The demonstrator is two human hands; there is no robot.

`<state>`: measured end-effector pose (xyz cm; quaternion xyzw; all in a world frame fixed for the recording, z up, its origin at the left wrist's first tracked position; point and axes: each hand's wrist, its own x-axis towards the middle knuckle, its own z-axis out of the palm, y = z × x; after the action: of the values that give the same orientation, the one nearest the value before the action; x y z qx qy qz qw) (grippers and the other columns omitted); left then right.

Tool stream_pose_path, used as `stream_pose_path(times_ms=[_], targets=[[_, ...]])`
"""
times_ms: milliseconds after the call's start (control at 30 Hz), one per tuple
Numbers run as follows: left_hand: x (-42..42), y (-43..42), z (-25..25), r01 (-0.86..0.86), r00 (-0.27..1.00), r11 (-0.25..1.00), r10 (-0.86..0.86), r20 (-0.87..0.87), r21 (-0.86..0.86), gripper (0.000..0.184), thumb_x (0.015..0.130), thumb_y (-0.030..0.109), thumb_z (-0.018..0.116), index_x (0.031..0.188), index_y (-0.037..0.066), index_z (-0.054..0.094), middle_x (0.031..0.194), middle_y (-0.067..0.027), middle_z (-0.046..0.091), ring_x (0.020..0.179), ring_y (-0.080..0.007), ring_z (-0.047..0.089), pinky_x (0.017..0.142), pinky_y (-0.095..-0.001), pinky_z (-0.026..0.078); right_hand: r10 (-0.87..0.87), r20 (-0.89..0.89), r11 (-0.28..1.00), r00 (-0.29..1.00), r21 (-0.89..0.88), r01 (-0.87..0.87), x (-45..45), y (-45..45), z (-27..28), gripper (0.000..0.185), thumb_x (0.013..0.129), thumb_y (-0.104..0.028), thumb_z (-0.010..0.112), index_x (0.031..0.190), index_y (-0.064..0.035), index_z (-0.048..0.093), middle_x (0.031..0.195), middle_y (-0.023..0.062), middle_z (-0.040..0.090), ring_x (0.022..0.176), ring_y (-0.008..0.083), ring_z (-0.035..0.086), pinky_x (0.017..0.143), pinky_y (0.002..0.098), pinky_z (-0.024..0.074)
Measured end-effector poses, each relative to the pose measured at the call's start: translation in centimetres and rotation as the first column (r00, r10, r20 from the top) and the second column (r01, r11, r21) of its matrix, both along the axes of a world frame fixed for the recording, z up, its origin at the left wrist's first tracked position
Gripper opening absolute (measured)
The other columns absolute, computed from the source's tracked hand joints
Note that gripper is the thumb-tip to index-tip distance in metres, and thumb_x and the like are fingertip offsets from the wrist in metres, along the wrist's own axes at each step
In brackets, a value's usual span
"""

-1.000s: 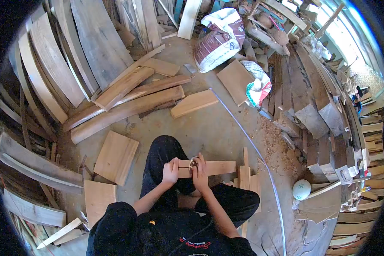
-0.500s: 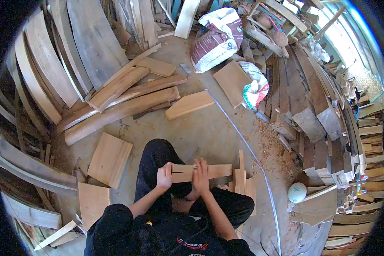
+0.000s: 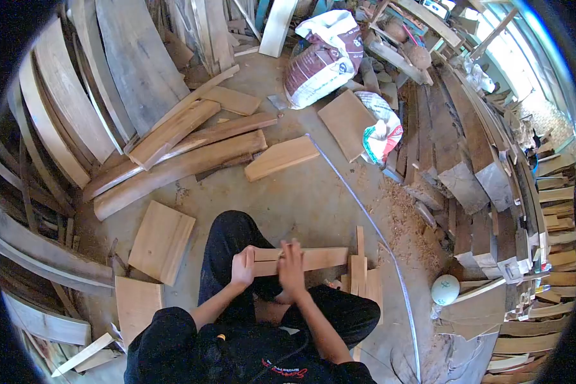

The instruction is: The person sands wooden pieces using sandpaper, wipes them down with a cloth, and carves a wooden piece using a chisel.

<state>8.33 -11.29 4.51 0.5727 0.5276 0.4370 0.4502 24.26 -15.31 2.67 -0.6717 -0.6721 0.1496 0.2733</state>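
A pale wooden board [image 3: 325,258] lies crosswise over my lap, with a dark lengthwise line on its left part; whether it is one piece or two I cannot tell. My left hand [image 3: 242,268] is closed around its left end. Against the middle of the board is my right hand [image 3: 292,267], its fingers stretched out and slightly blurred; anything under the palm is hidden. Just past the board's right end, several short wood pieces [image 3: 358,267] lie beside my knee.
A white measuring tape [image 3: 367,208] runs along the floor to my right. Flat boards [image 3: 162,242] and long planks [image 3: 185,173] lie at the left and ahead. Stacked timber [image 3: 461,173], a large sack [image 3: 323,67] and a pale ball [image 3: 445,290] stand around.
My right hand has shifted slightly left along the board, its fingers now more raised. My left hand keeps its grip on the end.
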Motion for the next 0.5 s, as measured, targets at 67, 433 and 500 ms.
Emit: stream_pose_path(times_ms=[67, 433, 500], targets=[[0.1, 0.0, 0.5, -0.004, 1.000, 1.000, 0.004, -0.030, -0.006, 0.041, 0.096, 0.024, 0.031, 0.081, -0.003, 0.057, 0.071, -0.0221, 0.058, 0.068, -0.0346, 0.060, 0.063, -0.0381, 0.045, -0.172, -0.055, 0.982, 0.984, -0.087, 0.167, 4.0, -0.1, -2.7, 0.050, 0.093, -0.028, 0.035, 0.141, -0.0170, 0.026, 0.148, 0.0169, 0.016, 0.135, 0.0344, 0.017, 0.106, 0.0559, 0.0115], [0.1, -0.2, 0.2, -0.006, 1.000, 1.000, 0.006, -0.028, 0.005, 0.041, 0.096, 0.025, 0.031, 0.080, -0.003, 0.057, 0.068, -0.0221, 0.056, 0.066, -0.0374, 0.059, 0.061, -0.0387, 0.045, -0.048, 0.004, 0.996, 0.999, -0.071, 0.049, -2.9, -0.8, 1.2, 0.050, 0.095, -0.027, 0.032, 0.142, -0.0130, 0.022, 0.148, 0.0180, 0.012, 0.136, 0.0377, 0.009, 0.106, 0.0560, 0.0110], [0.2, -0.1, 0.2, -0.013, 0.999, 0.999, 0.014, -0.035, 0.030, 0.041, 0.096, 0.024, 0.031, 0.081, -0.003, 0.058, 0.068, -0.0218, 0.057, 0.066, -0.0369, 0.059, 0.061, -0.0387, 0.045, -0.144, -0.063, 0.984, 0.988, -0.114, 0.136, -1.0, -0.5, 0.2, 0.050, 0.095, -0.027, 0.032, 0.142, -0.0131, 0.023, 0.148, 0.0176, 0.013, 0.136, 0.0376, 0.009, 0.107, 0.0543, 0.0088]])
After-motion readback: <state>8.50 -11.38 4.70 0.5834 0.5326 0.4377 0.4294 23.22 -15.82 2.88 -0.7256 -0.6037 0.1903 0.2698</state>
